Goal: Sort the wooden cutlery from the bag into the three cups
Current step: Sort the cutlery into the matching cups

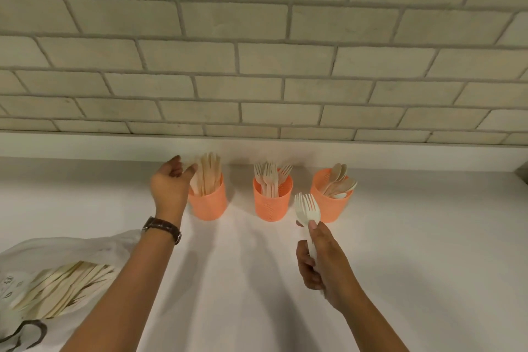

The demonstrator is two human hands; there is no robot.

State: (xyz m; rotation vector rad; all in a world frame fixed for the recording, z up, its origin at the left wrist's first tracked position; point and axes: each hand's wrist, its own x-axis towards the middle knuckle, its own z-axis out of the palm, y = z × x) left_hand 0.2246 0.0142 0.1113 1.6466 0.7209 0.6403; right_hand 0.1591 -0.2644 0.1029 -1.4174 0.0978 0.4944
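Observation:
Three orange cups stand in a row on the white counter. The left cup (210, 203) holds wooden knives, the middle cup (271, 203) forks, the right cup (331, 204) spoons. My left hand (170, 186) hovers beside the left cup's rim, fingers loosely curled next to the knives, holding nothing that I can see. My right hand (320, 260) grips wooden forks (307, 207) by their handles, tines up, in front of the gap between the middle and right cups. The clear bag (54, 280) lies at lower left with several wooden pieces inside.
A brick-pattern wall (257, 51) rises directly behind the cups. The white counter (428, 251) stretches to the right of my right hand. A brown watch sits on my left wrist.

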